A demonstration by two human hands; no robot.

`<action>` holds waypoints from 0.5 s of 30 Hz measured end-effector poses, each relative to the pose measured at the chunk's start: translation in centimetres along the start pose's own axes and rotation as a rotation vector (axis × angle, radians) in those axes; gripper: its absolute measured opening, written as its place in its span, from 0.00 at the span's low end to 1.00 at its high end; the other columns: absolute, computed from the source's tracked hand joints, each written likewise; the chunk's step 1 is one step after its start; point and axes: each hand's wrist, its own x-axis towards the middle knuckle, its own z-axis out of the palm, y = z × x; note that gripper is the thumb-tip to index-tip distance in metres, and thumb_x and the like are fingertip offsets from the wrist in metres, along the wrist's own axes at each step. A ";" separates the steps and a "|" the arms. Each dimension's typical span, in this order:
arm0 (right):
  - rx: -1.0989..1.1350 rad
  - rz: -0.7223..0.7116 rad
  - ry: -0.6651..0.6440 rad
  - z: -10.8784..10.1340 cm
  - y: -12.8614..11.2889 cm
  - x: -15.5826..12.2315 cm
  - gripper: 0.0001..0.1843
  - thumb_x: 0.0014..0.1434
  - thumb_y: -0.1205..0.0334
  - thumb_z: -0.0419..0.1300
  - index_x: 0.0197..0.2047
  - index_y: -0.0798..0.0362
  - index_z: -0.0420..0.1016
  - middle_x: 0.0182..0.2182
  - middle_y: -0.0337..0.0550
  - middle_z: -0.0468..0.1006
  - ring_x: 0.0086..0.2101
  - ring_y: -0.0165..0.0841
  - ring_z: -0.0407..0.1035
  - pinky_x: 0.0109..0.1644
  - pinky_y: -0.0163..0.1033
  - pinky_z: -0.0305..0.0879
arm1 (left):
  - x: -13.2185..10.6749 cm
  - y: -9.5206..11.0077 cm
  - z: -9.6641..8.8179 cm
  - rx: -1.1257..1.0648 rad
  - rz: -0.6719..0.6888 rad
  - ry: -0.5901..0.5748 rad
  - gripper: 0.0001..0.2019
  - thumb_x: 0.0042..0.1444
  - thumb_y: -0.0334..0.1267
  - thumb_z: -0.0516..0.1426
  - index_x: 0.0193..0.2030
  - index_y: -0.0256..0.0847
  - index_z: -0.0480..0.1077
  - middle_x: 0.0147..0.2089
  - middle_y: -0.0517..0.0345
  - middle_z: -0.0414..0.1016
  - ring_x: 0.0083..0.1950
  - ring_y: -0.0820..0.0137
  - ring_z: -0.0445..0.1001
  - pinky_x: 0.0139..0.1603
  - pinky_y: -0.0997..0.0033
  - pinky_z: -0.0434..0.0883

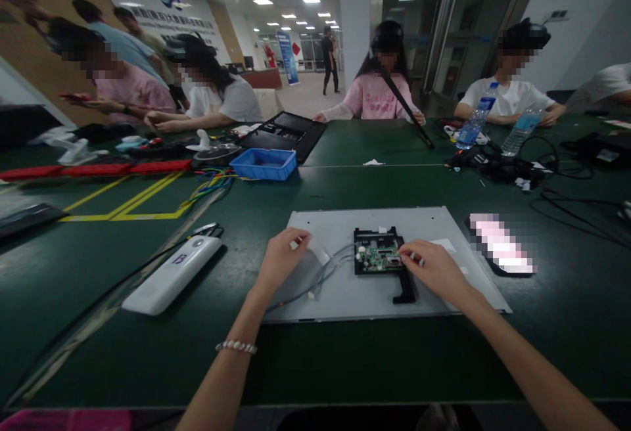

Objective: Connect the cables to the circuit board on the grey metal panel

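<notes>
A flat grey metal panel [340, 299] lies on the table before me. On it rests a black plastic frame [405, 286] with a green circuit board [377, 259] in it. Grey-blue wires [323, 280] run from the board's left side toward the panel's lower left. My right hand [436, 270] is closed, its fingertips pinching at the board's right edge. Left of the board, my left hand [283, 257] hovers over the panel with thumb and fingers drawn together. Whatever those fingers hold is too small to make out; a translucent strip [321, 253] shows just beside them.
A white power bank [172, 276] with a black cable lies left of the panel, a phone [500, 247] to its right. Farther back are a blue tray [263, 165], a black panel [290, 134] and water bottles [476, 119]. Several people sit around the table.
</notes>
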 end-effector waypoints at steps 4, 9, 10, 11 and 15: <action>0.017 -0.008 0.073 0.1 0.1 0.1 0.09 0.59 0.65 0.52 0.39 0.50 0.72 0.36 0.41 0.75 0.32 0.32 0.68 0.36 0.38 0.64 | -0.2 -0.4 -1.0 -0.285 -0.194 0.125 0.12 0.54 0.44 0.55 0.38 0.38 0.72 0.34 0.57 0.74 0.33 0.71 0.71 0.33 0.74 0.66; 0.056 -0.059 0.120 0.2 -1.1 0.4 0.12 0.61 0.66 0.50 0.44 0.49 0.72 0.39 0.42 0.74 0.36 0.33 0.69 0.39 0.40 0.67 | -0.8 0.8 -1.2 -0.464 -0.225 -0.131 0.12 0.52 0.45 0.57 0.36 0.38 0.72 0.32 0.58 0.74 0.32 0.71 0.71 0.32 0.74 0.66; 0.056 -0.084 0.116 0.2 -1.6 0.5 0.13 0.61 0.66 0.50 0.45 0.49 0.71 0.41 0.43 0.73 0.38 0.33 0.69 0.42 0.40 0.67 | -1.0 1.1 -1.0 -0.439 -0.195 -0.179 0.12 0.53 0.45 0.56 0.35 0.38 0.73 0.33 0.57 0.75 0.34 0.71 0.71 0.34 0.73 0.67; 0.048 -0.116 0.105 0.2 -2.3 0.6 0.14 0.61 0.66 0.50 0.48 0.49 0.71 0.43 0.44 0.73 0.41 0.34 0.68 0.45 0.41 0.67 | -1.1 1.3 -0.8 -0.399 -0.162 -0.213 0.11 0.53 0.44 0.56 0.35 0.38 0.73 0.34 0.57 0.75 0.35 0.70 0.71 0.36 0.72 0.67; -0.037 -0.315 -0.039 0.9 -5.4 0.8 0.20 0.62 0.63 0.50 0.57 0.51 0.63 0.54 0.46 0.67 0.52 0.36 0.62 0.56 0.45 0.61 | -1.5 1.4 0.2 -0.195 -0.047 -0.254 0.10 0.55 0.42 0.53 0.35 0.40 0.73 0.34 0.58 0.75 0.34 0.71 0.70 0.36 0.71 0.66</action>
